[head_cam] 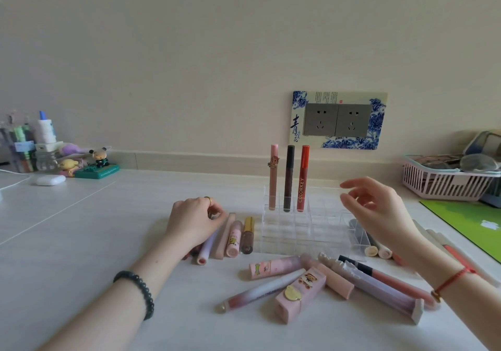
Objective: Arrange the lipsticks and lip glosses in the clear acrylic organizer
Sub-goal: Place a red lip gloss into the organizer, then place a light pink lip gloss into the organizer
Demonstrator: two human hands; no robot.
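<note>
A clear acrylic organizer point(325, 231) stands mid-table. Its back row holds three upright tubes: a pink one point(273, 177), a dark brown one point(289, 177) and a red one point(303, 177). My left hand point(195, 223) lies on a row of loose tubes left of the organizer, its fingers curled over the upper end of a lavender tube point(204, 250), beside a beige tube point(223, 238), a pink cartoon tube point(234, 239) and a gold-capped gloss point(248, 235). My right hand point(379, 209) hovers over the organizer's right end, fingers spread, holding nothing. Several more lipsticks, among them a pink square one point(301, 293), lie in front.
A pink basket point(444, 185) and a green mat point(466, 223) sit at the right. More tubes point(378, 250) lie under my right wrist. Figurines point(97, 163), a white earbud case point(50, 180) and a pen holder point(19, 147) stand at the far left. A wall socket point(337, 120) is behind the organizer.
</note>
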